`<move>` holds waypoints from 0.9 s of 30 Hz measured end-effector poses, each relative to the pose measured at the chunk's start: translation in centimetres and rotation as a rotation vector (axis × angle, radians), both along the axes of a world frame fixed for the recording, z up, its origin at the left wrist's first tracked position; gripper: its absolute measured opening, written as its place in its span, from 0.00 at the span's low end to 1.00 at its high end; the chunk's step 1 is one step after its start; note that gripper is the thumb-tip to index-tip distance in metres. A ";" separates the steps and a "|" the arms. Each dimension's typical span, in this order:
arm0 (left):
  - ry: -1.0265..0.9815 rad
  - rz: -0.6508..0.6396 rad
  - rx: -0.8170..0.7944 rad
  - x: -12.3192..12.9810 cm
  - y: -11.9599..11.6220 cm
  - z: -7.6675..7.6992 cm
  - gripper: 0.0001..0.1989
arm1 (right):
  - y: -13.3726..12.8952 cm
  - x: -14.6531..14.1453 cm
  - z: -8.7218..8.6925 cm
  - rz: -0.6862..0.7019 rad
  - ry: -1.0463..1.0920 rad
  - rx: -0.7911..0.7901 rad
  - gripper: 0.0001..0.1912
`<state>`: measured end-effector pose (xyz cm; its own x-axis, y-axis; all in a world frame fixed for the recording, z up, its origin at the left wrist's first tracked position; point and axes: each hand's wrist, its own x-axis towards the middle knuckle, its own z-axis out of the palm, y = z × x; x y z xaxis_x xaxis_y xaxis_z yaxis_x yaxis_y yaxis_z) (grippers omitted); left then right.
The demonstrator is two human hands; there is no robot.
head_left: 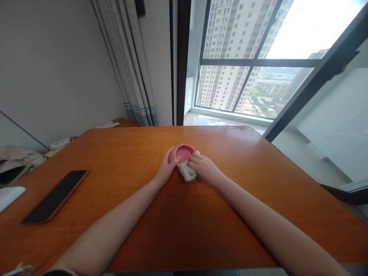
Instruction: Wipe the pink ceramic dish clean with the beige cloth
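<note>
A small pink dish (184, 152) with a raised, shaped rim is tilted up over the middle of the wooden table (123, 153). Its left side is gripped by my left hand (167, 165), thumb over the rim and the other fingers behind, out of sight. My right hand (205, 168) is closed on a crumpled white cloth (188, 172) and presses it to the dish's right edge. Part of the cloth hangs below the dish, and some of it is hidden under my fingers.
A dark phone-like slab (57, 195) lies on the left of the table, with a white object (10, 196) beside it. A white cable (20, 269) shows at the near left corner. Beyond the left edge are a power strip (61, 143) and bunched fabric (20, 157).
</note>
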<state>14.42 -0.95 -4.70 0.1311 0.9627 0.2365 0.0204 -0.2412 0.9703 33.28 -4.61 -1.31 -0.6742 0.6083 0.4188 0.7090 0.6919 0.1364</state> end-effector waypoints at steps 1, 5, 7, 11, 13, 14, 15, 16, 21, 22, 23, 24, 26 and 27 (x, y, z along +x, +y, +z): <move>0.004 0.003 -0.018 0.0 0.0 0.1 0.29 | -0.1 -0.1 -0.1 -0.016 -0.006 0.013 0.05; -0.009 -0.017 -0.030 0.0 -0.5 0.3 0.32 | -0.2 -0.7 -0.6 -0.049 -0.002 0.083 0.08; -0.016 -0.063 -0.017 0.1 -0.8 0.4 0.35 | -0.2 -0.8 -0.9 -0.047 0.004 0.093 0.08; -0.033 -0.089 -0.024 0.3 -1.2 0.8 0.36 | -0.1 -0.7 -1.1 -0.043 0.020 0.072 0.07; -0.010 -0.034 -0.008 0.3 -1.0 0.7 0.31 | -0.1 -0.7 -1.0 -0.039 0.027 0.047 0.06; 0.001 -0.004 0.000 0.3 -0.8 0.6 0.29 | -0.2 -0.6 -0.9 -0.034 0.031 0.035 0.05; 0.008 0.018 0.005 0.2 -0.6 0.4 0.27 | -0.2 -0.6 -0.6 -0.028 0.035 0.025 0.04; 0.005 0.029 0.007 0.2 -0.3 0.3 0.26 | -0.2 -0.6 -0.4 -0.019 0.041 0.018 0.03; -0.052 0.023 -0.007 -0.2 0.2 0.2 0.25 | -0.3 -0.4 0.4 0.055 0.033 -0.005 0.04; -0.053 0.024 -0.038 -0.1 0.1 0.3 0.27 | -0.3 -0.4 0.3 0.055 0.026 0.004 0.04; -0.053 0.021 -0.074 -0.1 -0.1 0.4 0.30 | -0.3 -0.5 0.1 0.045 0.023 0.022 0.05; -0.056 0.013 -0.105 0.0 -0.3 0.5 0.33 | -0.3 -0.6 -0.2 0.031 0.024 0.044 0.06; -0.077 -0.018 -0.117 0.2 -0.6 0.5 0.34 | -0.3 -0.8 -0.7 0.004 0.041 0.087 0.08; -0.092 -0.037 -0.095 0.2 -0.7 0.4 0.33 | -0.3 -1.0 -1.0 -0.005 0.053 0.100 0.08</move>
